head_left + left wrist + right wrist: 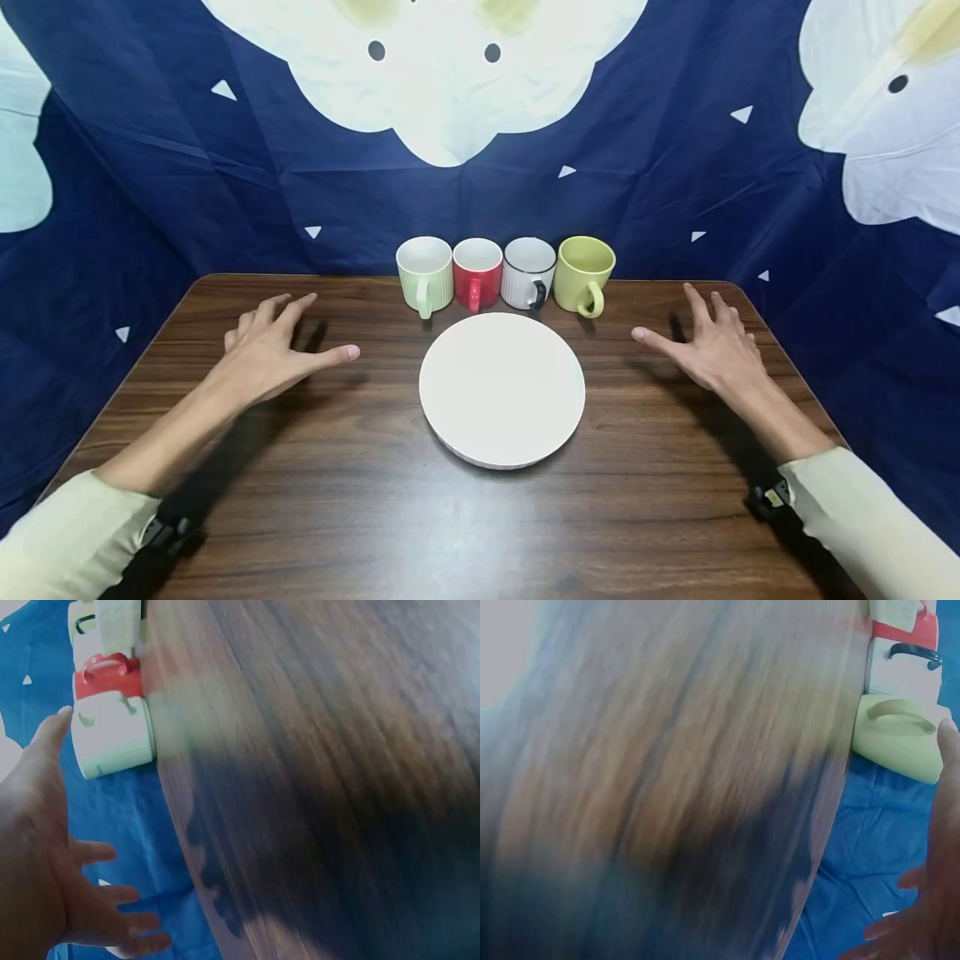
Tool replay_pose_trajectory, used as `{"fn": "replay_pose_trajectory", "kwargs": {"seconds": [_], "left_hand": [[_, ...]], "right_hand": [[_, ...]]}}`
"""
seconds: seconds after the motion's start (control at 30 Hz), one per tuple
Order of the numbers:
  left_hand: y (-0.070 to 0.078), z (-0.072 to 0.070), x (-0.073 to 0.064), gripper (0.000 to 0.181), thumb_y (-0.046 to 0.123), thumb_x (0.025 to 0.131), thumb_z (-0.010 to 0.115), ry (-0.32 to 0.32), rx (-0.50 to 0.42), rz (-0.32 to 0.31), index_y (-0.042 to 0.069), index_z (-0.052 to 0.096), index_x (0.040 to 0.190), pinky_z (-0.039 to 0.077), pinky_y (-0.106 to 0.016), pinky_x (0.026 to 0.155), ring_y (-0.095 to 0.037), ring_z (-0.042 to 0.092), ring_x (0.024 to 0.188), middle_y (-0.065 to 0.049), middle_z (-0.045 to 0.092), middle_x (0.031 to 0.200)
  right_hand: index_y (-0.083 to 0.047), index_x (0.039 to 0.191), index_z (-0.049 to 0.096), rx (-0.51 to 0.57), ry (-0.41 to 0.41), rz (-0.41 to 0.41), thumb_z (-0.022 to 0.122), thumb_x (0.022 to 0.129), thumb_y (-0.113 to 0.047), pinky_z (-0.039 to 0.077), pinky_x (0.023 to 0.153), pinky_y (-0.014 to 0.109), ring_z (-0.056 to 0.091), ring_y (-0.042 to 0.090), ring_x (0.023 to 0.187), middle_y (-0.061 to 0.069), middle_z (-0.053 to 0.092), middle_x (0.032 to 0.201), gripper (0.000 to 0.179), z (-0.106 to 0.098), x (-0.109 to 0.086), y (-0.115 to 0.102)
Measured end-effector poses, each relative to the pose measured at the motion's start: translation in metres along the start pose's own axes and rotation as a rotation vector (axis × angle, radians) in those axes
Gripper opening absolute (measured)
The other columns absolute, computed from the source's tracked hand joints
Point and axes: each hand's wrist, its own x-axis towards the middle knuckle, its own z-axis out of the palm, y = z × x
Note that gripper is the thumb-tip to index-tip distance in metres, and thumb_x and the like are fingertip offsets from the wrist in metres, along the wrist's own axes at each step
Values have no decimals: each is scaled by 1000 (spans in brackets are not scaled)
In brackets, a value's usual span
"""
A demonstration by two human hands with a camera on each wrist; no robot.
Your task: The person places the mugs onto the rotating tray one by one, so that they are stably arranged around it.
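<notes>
Both hands are held above the table, one on each side, with nothing in them. My left hand point(268, 352) has its fingers spread and its thumb out toward the middle. Spread in a like way, my right hand point(716, 350) is nearest to the yellow-green mug point(583, 271). Side by side at the back stand a pale green ribbed mug point(425, 271), a red mug point(477, 271), a white mug with a black handle point(525, 279) and that yellow-green one. In front of them lies a round white disc point(502, 390), flat on top. Neither hand touches any of these.
The brown wooden table point(360, 517) ends just behind the mugs. A dark blue cloth point(247, 208) with white cloud shapes hangs behind and along both sides. A small black device point(168, 533) sits under the left sleeve, another device point(772, 497) at the right cuff.
</notes>
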Motion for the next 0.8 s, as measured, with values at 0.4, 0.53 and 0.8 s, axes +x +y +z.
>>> {"fn": "replay_pose_trajectory", "kwargs": {"seconds": [0.4,0.53,0.8], "left_hand": [[12,6,-9,123,91,88,72,-64,-79,26,14,35,176,37,-79,111,-60,40,146,-34,38,167],[18,8,-12,122,93,87,71,-87,-96,30,16,36,176,40,-82,113,-56,40,150,-29,42,165],[32,10,-19,118,92,85,74,-77,-132,49,21,41,173,53,-71,107,-39,56,138,-19,48,161]], "right_hand": [[-18,183,10,59,-7,-22,50,96,-96,36,109,95,31,73,156,37,22,180,124,4,-1,-10],[-15,182,11,77,-19,-25,49,97,-95,35,112,94,31,71,157,37,24,180,123,3,-2,-13],[-11,181,16,111,-11,-59,50,98,-94,36,114,91,34,68,158,37,28,178,121,4,-4,-24]]}}
